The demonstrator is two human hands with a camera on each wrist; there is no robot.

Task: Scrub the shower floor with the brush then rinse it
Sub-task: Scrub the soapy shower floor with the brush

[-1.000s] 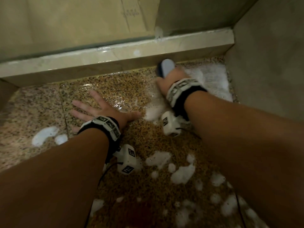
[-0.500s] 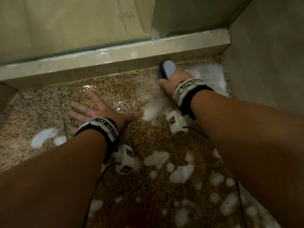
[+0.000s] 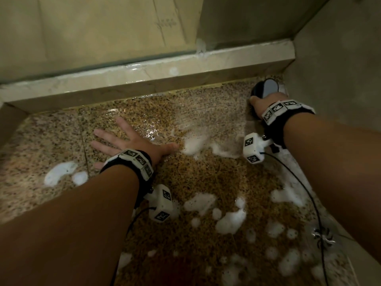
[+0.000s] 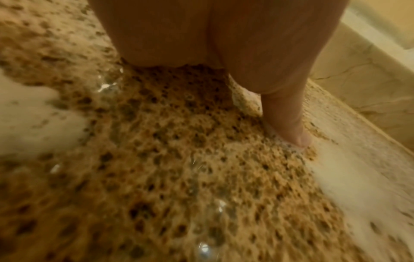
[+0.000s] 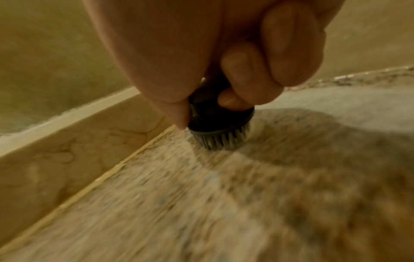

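head view: right hand [image 3: 260, 102] gripping brush [image 3: 266, 87] has slid into the corner; left hand [image 3: 132, 141] flat, fingers spread wide. still scrubbing.

raised curb [image 3: 144, 77] ahead, wall [image 3: 340, 75] right, speckled floor [image 3: 206, 178] between open

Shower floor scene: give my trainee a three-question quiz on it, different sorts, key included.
1. True or false: the brush has its bristles on the shower floor.
2. Which of the hands lies flat on the floor? A) left B) right
3. Fill in: white ___ lies in patches on the floor.

Key:
1. True; the right hand grips it near the corner.
2. A; the left hand is spread flat.
3. Foam.
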